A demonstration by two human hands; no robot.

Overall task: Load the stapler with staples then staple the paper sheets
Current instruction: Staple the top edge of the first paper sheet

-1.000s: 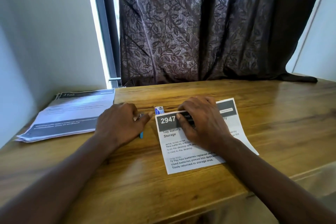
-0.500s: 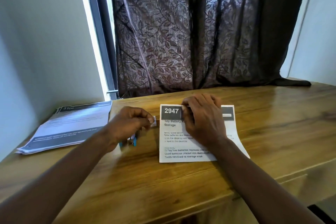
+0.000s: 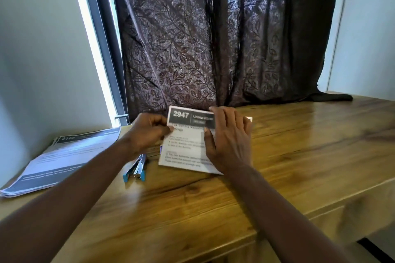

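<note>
Paper sheets (image 3: 188,145), headed "2947", are lifted at the far edge and tilted up off the wooden table (image 3: 299,156), near edge still resting on it. Left hand (image 3: 147,132) pinches the sheets' left edge just below the dark header, thumb on the front; right hand (image 3: 229,141) lies flat over the sheets' right half, fingers spread and curling over the top edge, thumb on the printed face. Blue stapler (image 3: 136,169) lies on the table just left of the sheets' near corner, touched by neither hand. Judgement: sheets are light, thin and floppy and would slide against each other, so square them and grip near the corner to be stapled; stapler looks small, rigid and light, best taken along its sides. A second paper stack (image 3: 64,156) lies well to the left of the stapler. Hard to tell: how many sheets are held; whether the stapler is loaded, or its top fully closed; a small blue-white item at the sheets' left edge, perhaps a staple box; body text is motion-blurred; right hand hides the sheets' right side.
</note>
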